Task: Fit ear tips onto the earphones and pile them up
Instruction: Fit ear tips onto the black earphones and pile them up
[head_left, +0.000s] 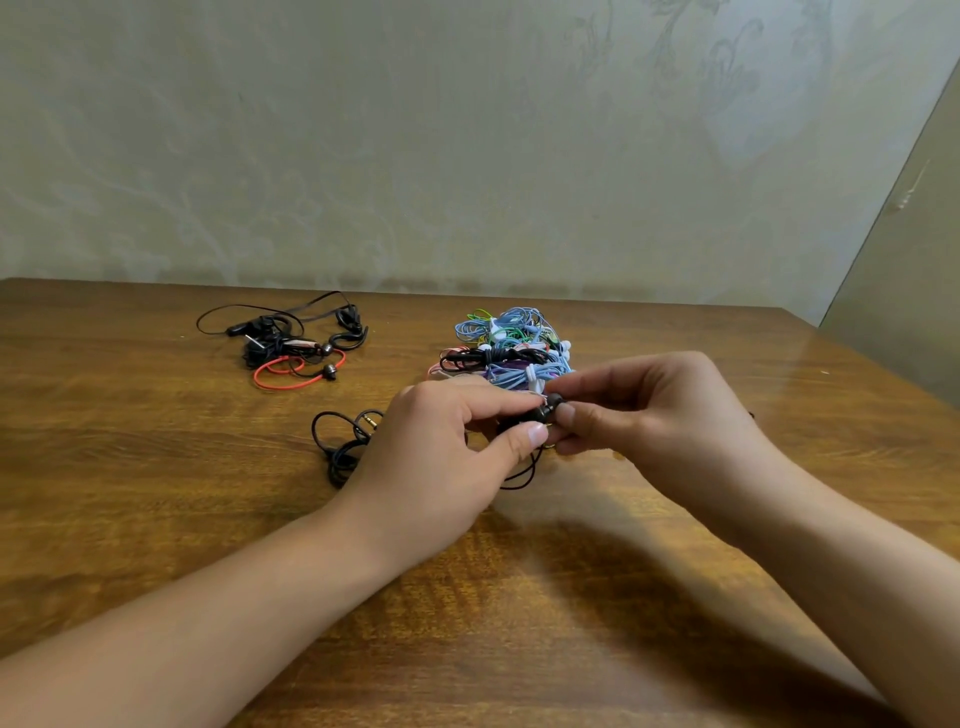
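Earphones lie in three groups on the wooden surface. At 10 o'clock from the hands: a loose cluster of black and red sets, which I take for one of the two stocks; which, I cannot tell. Near 9 o'clock, just beside the left wrist: the coiled black cable of the set in hand, plug showing. Left hand pinches the black earbud between thumb and fingers. Right hand pinches the bud's other end, fingertips curled onto it; the ear tip itself is too small to make out. At 12 o'clock, just behind the hands: the multicoloured heap of bundled sets. Step judged: seating a tip on the bud. Next move needs a steady push with a slight twist, then checking the second bud.
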